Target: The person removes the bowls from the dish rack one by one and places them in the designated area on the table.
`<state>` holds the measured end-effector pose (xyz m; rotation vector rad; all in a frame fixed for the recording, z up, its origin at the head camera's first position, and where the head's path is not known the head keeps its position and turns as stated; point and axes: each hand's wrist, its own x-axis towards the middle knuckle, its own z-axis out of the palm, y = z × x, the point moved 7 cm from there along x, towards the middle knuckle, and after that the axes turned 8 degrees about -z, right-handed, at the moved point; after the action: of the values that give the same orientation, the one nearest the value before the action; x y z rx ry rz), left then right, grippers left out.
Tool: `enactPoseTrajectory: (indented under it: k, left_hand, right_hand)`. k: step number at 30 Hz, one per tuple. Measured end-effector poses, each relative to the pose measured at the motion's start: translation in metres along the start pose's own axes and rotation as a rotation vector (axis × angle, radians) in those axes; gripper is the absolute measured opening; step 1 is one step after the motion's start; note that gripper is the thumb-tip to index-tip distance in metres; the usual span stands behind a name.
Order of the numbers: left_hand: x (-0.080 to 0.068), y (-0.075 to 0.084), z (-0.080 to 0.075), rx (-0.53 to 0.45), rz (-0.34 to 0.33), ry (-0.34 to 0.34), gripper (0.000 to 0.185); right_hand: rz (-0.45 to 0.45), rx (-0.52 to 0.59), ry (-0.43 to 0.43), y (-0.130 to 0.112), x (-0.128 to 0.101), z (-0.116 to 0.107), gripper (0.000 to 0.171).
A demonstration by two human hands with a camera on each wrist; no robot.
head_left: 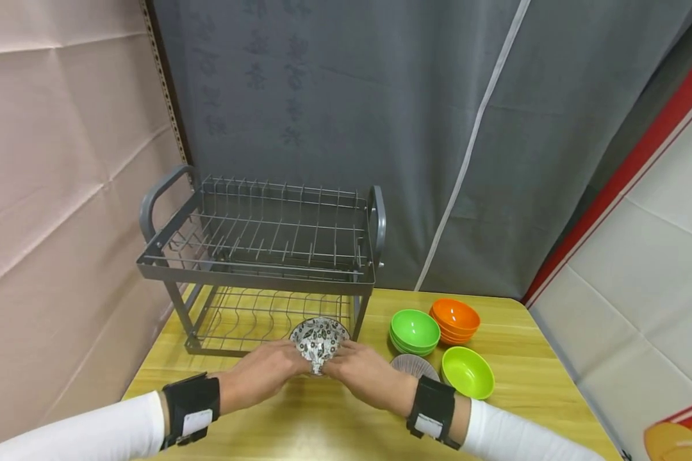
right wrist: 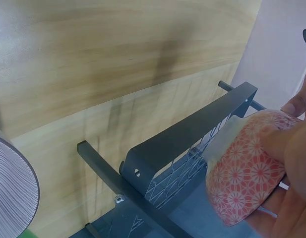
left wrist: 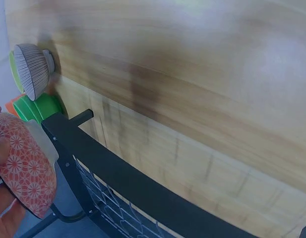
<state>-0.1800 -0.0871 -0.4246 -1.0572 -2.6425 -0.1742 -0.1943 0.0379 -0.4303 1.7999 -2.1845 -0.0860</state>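
A bowl [head_left: 320,339] is held between both hands in front of the dish rack's lower tier. Its inside shows a black-and-white floral pattern, and its outside is red with white flowers in the left wrist view [left wrist: 29,163]. My left hand [head_left: 268,365] grips the bowl's left side, thumb on the outer wall. From the right, my right hand [head_left: 369,374] grips the opposite side, with its thumb on the patterned wall [right wrist: 247,168]. The two-tier dark grey dish rack [head_left: 254,278] stands just beyond, and the bowl overlaps its lower front edge in the head view.
Right of the rack are stacked green bowls [head_left: 415,330], stacked orange bowls [head_left: 457,318], a lime bowl [head_left: 468,372] and a grey striped bowl [head_left: 413,366] partly behind the right wrist. A grey curtain [head_left: 323,96] hangs behind the wooden table [head_left: 317,429], with a pale wall covering [head_left: 63,192] at left.
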Motion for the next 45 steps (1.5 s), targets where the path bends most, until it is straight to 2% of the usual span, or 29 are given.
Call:
enactPoseTrajectory:
  k: [3,5,10,13,16,30,37,45]
  left_hand:
    - [-0.001,0.004,-0.002,-0.004,0.048,0.052,0.021]
    - [-0.002,0.006,-0.003,-0.004,0.067,0.061,0.017]
    - [-0.003,0.01,-0.005,0.052,0.071,-0.001,0.049]
    - [-0.004,0.013,-0.005,0.065,0.082,-0.031,0.057]
    - [-0.004,0.015,-0.004,0.071,0.104,-0.031,0.062]
    - [-0.003,0.018,-0.002,0.105,0.143,-0.019,0.07]
    - [0.003,0.02,0.003,0.078,0.14,-0.059,0.07]
    - [0.011,0.025,0.004,0.093,0.171,-0.039,0.072]
  right_hand:
    - [-0.001,-0.027,0.027,-0.003,-0.004,-0.002,0.012]
    - [-0.009,-0.053,0.036,-0.006,-0.006,-0.003,0.011]
    - [-0.03,-0.097,0.036,-0.014,-0.014,-0.002,0.014]
    - [-0.035,-0.095,0.033,-0.017,-0.02,-0.003,0.015]
    - [-0.034,-0.091,0.029,-0.018,-0.025,-0.005,0.017]
    - [0.003,-0.08,0.037,-0.014,-0.055,-0.015,0.014]
    - [0.022,-0.06,0.069,-0.013,-0.065,-0.015,0.01]
    - [0.057,-0.069,0.107,-0.01,-0.078,-0.017,0.014]
